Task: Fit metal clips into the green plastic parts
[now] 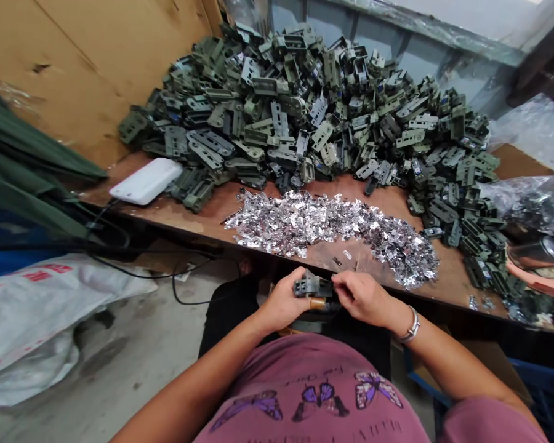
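Observation:
My left hand [284,300] is closed around a dark grey-green slotted housing [313,286], held just off the table's front edge above my lap. Fingers of my right hand [361,298] are pinched together at the housing's right end; whatever they hold is too small to make out. An orange-brown cylindrical piece [319,304] shows below the housing, and I cannot tell what it belongs to. Beyond my hands lies a spread of small shiny metal clips [305,218]. Behind that rises a big heap of similar grey-green housings [277,117].
A white rectangular device [146,180] with a cable sits at the table's left front. On the right are clear plastic bags [530,132] and an orange-rimmed container [540,277]. White sacks [50,307] lie on the floor at left. A blue crate [540,387] stands lower right.

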The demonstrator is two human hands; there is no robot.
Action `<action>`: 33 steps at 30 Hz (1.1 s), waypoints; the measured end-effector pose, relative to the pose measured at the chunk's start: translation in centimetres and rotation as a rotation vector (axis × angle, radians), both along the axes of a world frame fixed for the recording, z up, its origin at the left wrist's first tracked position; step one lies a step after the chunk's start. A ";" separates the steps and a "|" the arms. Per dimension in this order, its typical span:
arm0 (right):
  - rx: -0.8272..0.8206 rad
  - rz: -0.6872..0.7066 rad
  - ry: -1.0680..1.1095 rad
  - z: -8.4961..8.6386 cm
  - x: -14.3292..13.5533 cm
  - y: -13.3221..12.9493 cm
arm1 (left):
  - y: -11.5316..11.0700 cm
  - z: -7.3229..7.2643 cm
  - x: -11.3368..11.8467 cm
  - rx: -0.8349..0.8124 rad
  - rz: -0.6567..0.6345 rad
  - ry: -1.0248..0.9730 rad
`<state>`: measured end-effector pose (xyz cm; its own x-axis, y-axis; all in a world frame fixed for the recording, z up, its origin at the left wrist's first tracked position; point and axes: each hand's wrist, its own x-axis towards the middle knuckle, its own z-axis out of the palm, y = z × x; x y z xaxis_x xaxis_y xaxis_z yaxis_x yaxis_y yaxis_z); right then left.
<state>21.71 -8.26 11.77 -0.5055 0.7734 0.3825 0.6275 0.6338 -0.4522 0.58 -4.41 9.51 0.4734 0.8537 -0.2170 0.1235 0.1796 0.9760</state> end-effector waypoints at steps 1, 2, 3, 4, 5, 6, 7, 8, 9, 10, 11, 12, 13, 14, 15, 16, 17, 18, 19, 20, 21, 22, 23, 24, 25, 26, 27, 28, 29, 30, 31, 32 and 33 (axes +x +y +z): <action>-0.006 0.028 -0.012 -0.1 -0.1 -0.1 | -0.1 0.1 0.1 -0.001 -0.004 0.005; -0.009 0.047 -0.021 -0.2 -0.2 -0.2 | -0.1 0.1 0.1 -0.003 -0.008 0.011; -0.012 0.059 -0.024 -0.4 -0.4 -0.3 | -0.2 0.2 0.2 -0.007 -0.012 0.019; -0.014 0.060 -0.021 -0.7 -0.6 -0.4 | -0.3 0.3 0.3 -0.014 -0.016 0.023; -0.016 0.056 -0.012 -1.0 -0.7 -0.6 | -0.4 0.3 0.3 -0.026 -0.020 0.018; -0.017 0.049 0.001 -1.3 -0.8 -0.7 | -0.4 0.3 0.3 -0.041 -0.026 0.004; -0.018 0.041 0.018 -1.7 -0.9 -0.9 | -0.5 0.3 0.3 -0.055 -0.033 -0.013; -0.015 0.031 0.038 -2.1 -1.0 -1.0 | -0.6 0.3 0.3 -0.064 -0.042 -0.026; -0.011 0.019 0.058 -2.5 -1.1 -1.2 | -0.6 0.2 0.3 -0.067 -0.050 -0.034; -0.010 0.004 0.075 -2.8 -1.2 -1.4 | -0.7 0.1 0.2 -0.064 -0.056 -0.036; -0.014 -0.018 0.094 -3.2 -1.3 -1.6 | -0.7 0.0 0.1 -0.057 -0.062 -0.031; -0.032 -0.043 0.117 -3.5 -1.3 -1.8 | -0.7 -0.2 0.0 -0.051 -0.063 -0.025; -0.068 -0.063 0.153 -3.7 -1.4 -2.1 | -0.8 -0.3 -0.1 -0.049 -0.060 -0.024; -0.126 -0.073 0.205 -3.9 -1.4 -2.3 | -0.8 -0.4 -0.3 -0.052 -0.049 -0.028; -0.199 -0.073 0.278 -4.0 -1.5 -2.6 | -0.8 -0.5 -0.4 -0.053 -0.032 -0.034; -0.277 -0.081 0.375 -4.0 -1.6 -2.8 | -0.8 -0.6 -0.6 -0.051 -0.013 -0.038; -0.350 -0.107 0.493 -4.1 -1.7 -3.0 | -0.8 -0.7 -0.8 -0.046 0.009 -0.038; -0.414 -0.157 0.624 -4.1 -1.8 -3.2 | -0.8 -0.7 -0.9 -0.033 0.034 -0.036; -0.471 -0.229 0.757 -4.2 -2.1 -3.2 | -0.8 -0.7 -1.0 -0.019 0.056 -0.032; -0.532 -0.305 0.876 -4.2 -2.4 -3.2 | -0.8 -0.7 -1.0 -0.005 0.075 -0.030; -0.604 -0.368 0.977 -4.3 -2.8 -3.0 | -0.9 -0.6 -1.0 0.004 0.091 -0.031; -0.686 -0.406 1.060 -4.3 -3.3 -2.7 | -1.0 -0.6 -0.8 0.007 0.103 -0.038; -0.772 -0.419 1.129 -4.4 -3.8 -2.4 | -1.1 -0.6 -0.7 0.005 0.111 -0.055; -0.853 -0.419 1.193 -4.5 -4.3 -2.0 | -1.2 -0.7 -0.5 0.000 0.113 -0.075; -0.920 -0.417 1.258 -4.6 -4.8 -1.7 | -1.4 -0.7 -0.3 -0.001 0.117 -0.096; -0.974 -0.411 1.324 -4.7 -5.1 -1.4 | -1.5 -0.7 -0.2 0.007 0.127 -0.114; -1.019 -0.397 1.387 -4.8 -5.4 -1.2 | -1.6 -0.8 -0.2 0.017 0.141 -0.128; -1.060 -0.375 1.438 -4.9 -5.5 -1.1 | -1.6 -0.9 -0.3 0.023 0.152 -0.139; -1.097 -0.345 1.473 -5.0 -5.5 -1.1 | -1.7 -0.9 -0.5 0.015 0.149 -0.147; -1.122 -0.317 1.489 -5.0 -5.4 -1.2 | -1.7 -0.9 -0.7 -0.013 0.121 -0.161; -1.127 -0.296 1.483 -5.1 -5.2 -1.4 | -1.6 -0.9 -1.0 -0.065 0.071 -0.193; -1.111 -0.285 1.451 -5.1 -4.9 -1.6 | -1.6 -0.9 -1.3 -0.140 0.008 -0.239; -1.070 -0.281 1.389 -5.0 -4.6 -1.7 | -1.5 -0.8 -1.5 -0.230 -0.047 -0.287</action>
<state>17.08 -10.01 6.77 -0.1001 0.9457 -0.3091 -0.5134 -0.3152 -0.7981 -0.91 -5.92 8.75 0.5804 0.7739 -0.2534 -0.1356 0.3986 0.9070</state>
